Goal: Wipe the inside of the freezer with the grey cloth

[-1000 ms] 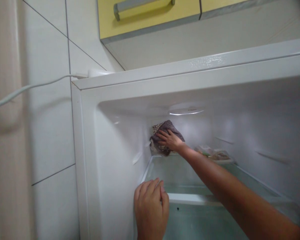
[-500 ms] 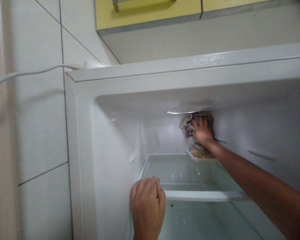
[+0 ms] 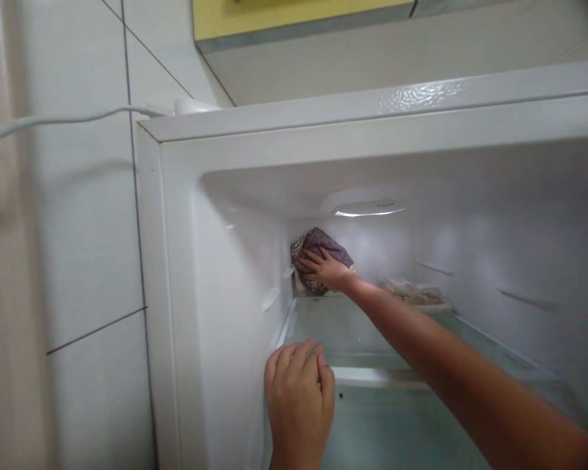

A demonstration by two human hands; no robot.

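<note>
Far inside the fridge, my right hand [image 3: 327, 269] lies with its fingers over a patterned purple-grey cloth [image 3: 329, 244]. It presses the cloth against the back wall near the left corner, above the glass shelf. My left hand [image 3: 298, 382] is curled over the front left corner of that glass shelf [image 3: 343, 326], with its fingertips partly hidden. A shallow container [image 3: 421, 295] of food, covered in what looks like clear wrap, sits at the shelf's back right, partly behind my right forearm.
A fridge lamp cover [image 3: 370, 209] hangs from the ceiling above the shelf. Moulded ridges [image 3: 526, 298] line the side walls. A lower glass panel [image 3: 387, 424] lies beneath the shelf. Outside are a white cable [image 3: 53, 121], a tiled wall [image 3: 88, 228] and a yellow cabinet [image 3: 284, 16].
My right hand has slid the cloth leftward along the back wall, from above the food container to the left corner. My left hand keeps its place on the shelf. The view has shifted slightly.
</note>
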